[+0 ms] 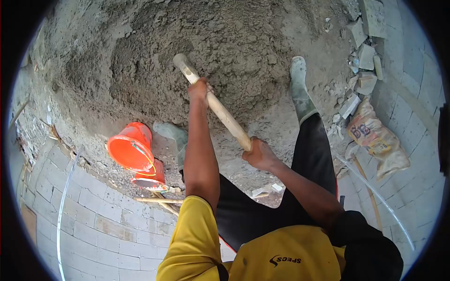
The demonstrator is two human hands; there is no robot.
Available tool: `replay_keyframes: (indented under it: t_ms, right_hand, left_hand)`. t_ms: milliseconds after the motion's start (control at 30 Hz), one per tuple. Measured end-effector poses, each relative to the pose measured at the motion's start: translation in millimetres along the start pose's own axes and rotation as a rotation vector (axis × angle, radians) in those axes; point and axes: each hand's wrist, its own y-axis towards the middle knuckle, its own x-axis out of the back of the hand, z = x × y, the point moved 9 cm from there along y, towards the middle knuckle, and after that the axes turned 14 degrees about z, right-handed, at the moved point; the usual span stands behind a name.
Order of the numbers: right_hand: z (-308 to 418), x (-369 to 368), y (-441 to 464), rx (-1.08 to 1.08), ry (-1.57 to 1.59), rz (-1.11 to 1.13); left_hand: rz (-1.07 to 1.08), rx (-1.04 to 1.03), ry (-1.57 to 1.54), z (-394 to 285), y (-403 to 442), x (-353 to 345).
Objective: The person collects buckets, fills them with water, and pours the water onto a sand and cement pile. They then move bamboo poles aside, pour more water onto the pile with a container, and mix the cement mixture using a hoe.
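A hoe (226, 117) slants across the middle of the view, its pale wooden handle running from upper left to lower right. My left hand (199, 90) is wrapped round the handle close to its far end. My right hand (261, 153) grips the near end, by my knees. Below the far end, the blade cannot be made out against the wet grey mortar mix (154, 70). This mix lies in a broad heap in front of my boots.
Two orange buckets (136, 143) stand left of my left boot (173, 133). Wooden sticks (159, 200) lie behind them. On the right are broken blocks (367, 83), a printed sack (378, 140) and a pale strip (379, 199) on the paving. My right boot (301, 89) stands beside the heap.
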Motion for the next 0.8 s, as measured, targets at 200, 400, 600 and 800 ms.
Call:
replay_keyframes:
  t_ms: [200,400,600,800]
  right_hand:
    - [-104.8,-10.0,-66.1,0.009,-0.314,-0.251]
    - [94.0,38.2,8.2,0.848,-0.309,-0.476]
    - [313.7,63.1,7.6,1.056,-0.299,-0.445]
    - [-22.1,-6.7,40.2,0.076,0.122,-0.088]
  left_hand:
    - [-0.058,-0.086,-0.306,56.3,-175.6,-15.5]
    - [-0.148,-0.902,-0.334,-145.0,-349.6,2.4]
    - [-0.265,-1.471,0.088,-400.9,-384.0,57.7]
    - [-0.117,-0.099,0.319,-20.2,10.8,-7.8]
